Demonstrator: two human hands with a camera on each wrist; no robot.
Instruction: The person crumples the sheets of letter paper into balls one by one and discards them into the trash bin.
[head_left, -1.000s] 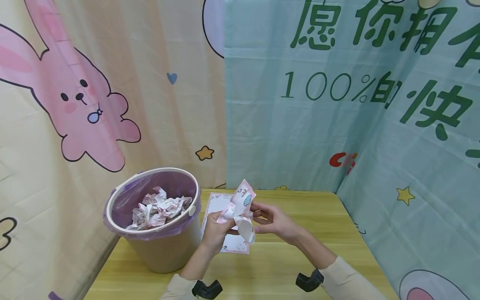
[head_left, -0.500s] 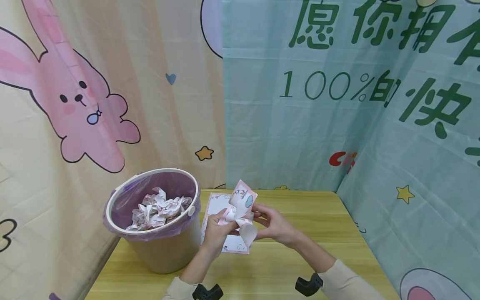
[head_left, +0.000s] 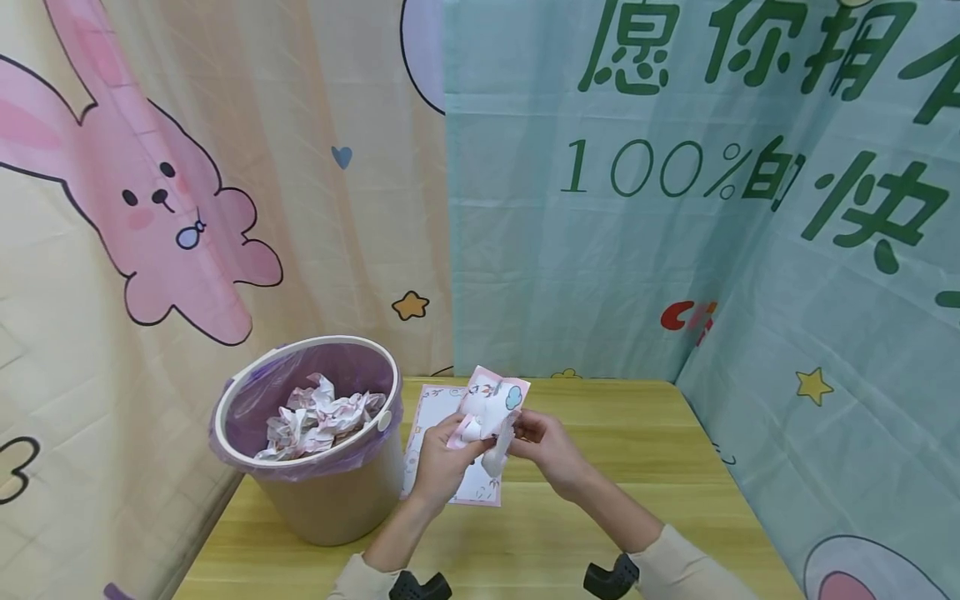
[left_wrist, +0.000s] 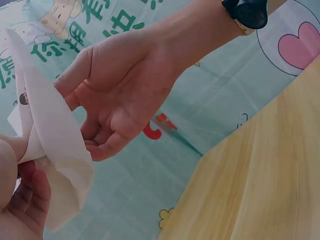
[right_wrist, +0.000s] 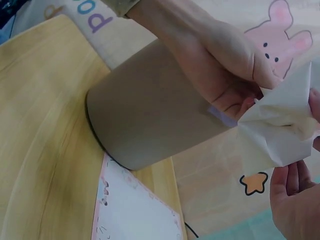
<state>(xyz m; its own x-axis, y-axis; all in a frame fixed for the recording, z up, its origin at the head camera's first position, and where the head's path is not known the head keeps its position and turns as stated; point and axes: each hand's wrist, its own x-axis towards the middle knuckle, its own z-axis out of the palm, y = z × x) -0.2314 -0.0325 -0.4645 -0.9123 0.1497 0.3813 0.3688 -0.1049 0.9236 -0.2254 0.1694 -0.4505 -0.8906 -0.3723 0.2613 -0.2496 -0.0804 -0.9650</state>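
Note:
A partly folded, creased sheet of paper with a pink border and small printed pictures is held up above the table between both hands. My left hand pinches its left lower side between thumb and fingers. On the other side, my right hand grips the right edge with thumb and curled fingertips. The plain white back of the paper faces the left wrist view and hides part of the fingers. In the right wrist view the paper shows a puckered fold near its middle.
A beige bin lined with a purple bag stands on the left of the wooden table, with crumpled paper inside. Flat on the table, under the hands, lies another pink-bordered sheet. Printed curtains stand behind.
The paper's upper part has tipped lower and spread to the right. Its loose lower flap has swung in and narrowed. My right hand has turned slightly, fingers closer to the paper's edge.

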